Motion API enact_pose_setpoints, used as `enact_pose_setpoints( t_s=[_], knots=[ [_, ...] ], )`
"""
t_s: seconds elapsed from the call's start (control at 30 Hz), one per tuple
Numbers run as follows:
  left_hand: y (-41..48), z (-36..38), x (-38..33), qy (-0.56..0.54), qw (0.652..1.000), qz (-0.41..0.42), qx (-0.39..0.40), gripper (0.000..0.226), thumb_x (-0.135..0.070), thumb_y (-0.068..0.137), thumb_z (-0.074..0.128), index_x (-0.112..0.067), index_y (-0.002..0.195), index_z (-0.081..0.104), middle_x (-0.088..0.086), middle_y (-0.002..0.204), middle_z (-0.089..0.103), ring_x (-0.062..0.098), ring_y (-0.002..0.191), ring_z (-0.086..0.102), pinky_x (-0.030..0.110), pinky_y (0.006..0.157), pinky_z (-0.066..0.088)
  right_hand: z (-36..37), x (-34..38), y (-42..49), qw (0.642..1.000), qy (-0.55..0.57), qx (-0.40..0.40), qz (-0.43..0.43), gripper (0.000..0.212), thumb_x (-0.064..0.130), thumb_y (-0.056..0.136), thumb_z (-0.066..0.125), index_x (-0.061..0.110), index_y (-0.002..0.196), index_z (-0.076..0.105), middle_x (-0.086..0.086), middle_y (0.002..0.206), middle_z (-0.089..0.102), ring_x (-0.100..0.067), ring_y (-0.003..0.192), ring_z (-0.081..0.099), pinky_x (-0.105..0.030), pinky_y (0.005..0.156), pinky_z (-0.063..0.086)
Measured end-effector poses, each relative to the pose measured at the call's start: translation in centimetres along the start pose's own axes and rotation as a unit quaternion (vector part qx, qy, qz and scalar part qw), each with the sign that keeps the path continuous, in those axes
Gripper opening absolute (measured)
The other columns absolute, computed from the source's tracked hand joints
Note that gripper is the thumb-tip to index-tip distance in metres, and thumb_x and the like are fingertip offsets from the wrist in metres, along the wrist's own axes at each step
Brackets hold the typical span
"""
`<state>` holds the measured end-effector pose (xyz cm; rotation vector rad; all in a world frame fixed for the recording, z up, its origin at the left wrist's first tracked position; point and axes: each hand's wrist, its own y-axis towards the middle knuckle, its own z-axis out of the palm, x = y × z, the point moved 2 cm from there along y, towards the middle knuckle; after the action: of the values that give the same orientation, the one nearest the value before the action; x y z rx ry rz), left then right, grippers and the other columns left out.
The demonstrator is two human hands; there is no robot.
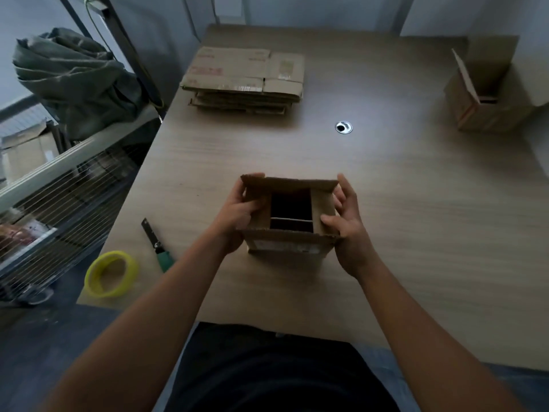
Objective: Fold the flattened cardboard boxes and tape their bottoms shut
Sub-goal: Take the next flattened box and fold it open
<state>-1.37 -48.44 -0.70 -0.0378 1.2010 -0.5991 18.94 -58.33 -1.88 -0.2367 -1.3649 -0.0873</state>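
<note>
A small brown cardboard box (289, 243) stands on the wooden table (416, 218) in front of me, its upper flaps partly folded inward over a dark opening. My left hand (237, 217) grips the box's left side, thumb on the left flap. My right hand (346, 221) holds the right side, thumb pressing the right flap down. A stack of flattened cardboard boxes (245, 77) lies at the far left of the table. A yellow tape roll (111, 273) sits near the front left corner, with a green-handled utility knife (157, 246) beside it.
A folded box (487, 90) with raised flaps stands at the far right of the table. A round cable hole (343, 127) is in the table's middle. A metal shelf rack (59, 179) with a dark bag (77, 81) stands to the left.
</note>
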Motion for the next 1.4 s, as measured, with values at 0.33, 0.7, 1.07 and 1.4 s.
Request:
enact_pose_setpoints(
  t_s=[0.33,0.7,1.07,1.4],
  knots=[
    [1.6,-1.6,0.8,0.003,0.995,0.072,0.068,0.046,-0.053,0.076,0.066,-0.014,0.1,0.072,0.005,0.151,0.044,0.024,0.138,0.045,0.04,0.101,0.049,1.1,-0.5,4.2,0.966,0.036,-0.255,-0.017,0.065,0.06,0.102,0.028,0.016,0.075,0.068,-0.005,0.11,0.074,-0.021,0.106,0.067,-0.039,0.094,0.051],
    [0.6,-2.0,2.0,0.173,0.982,0.05,0.053,0.054,-0.018,0.075,0.072,-0.038,0.122,0.054,0.006,0.125,0.047,0.029,0.106,0.055,0.036,0.081,0.057,-1.2,-2.5,2.6,0.988,-0.105,-0.07,-0.092,0.035,0.026,0.095,0.062,0.038,0.125,0.049,0.006,0.138,0.054,-0.014,0.124,0.056,-0.032,0.092,0.052],
    [-4.6,-0.2,7.9,0.462,0.879,0.081,-0.084,0.062,-0.067,0.073,0.071,-0.028,0.121,0.068,-0.005,0.102,0.059,0.01,0.093,0.059,0.032,0.087,0.053,0.8,-3.3,-1.2,0.931,-0.249,-0.265,0.041,0.062,0.051,0.093,0.064,0.022,0.144,0.041,-0.011,0.143,0.036,-0.026,0.133,0.042,-0.034,0.108,0.037],
    [-5.7,-0.3,8.6,0.385,0.914,-0.03,-0.123,0.071,-0.05,0.092,0.061,-0.02,0.152,0.037,0.006,0.145,0.047,0.022,0.135,0.045,0.04,0.118,0.034,4.9,-5.1,0.3,0.949,-0.304,-0.036,0.081,0.061,0.037,0.103,0.05,0.02,0.157,0.027,-0.011,0.152,0.045,-0.024,0.136,0.048,-0.039,0.116,0.038]
  ],
)
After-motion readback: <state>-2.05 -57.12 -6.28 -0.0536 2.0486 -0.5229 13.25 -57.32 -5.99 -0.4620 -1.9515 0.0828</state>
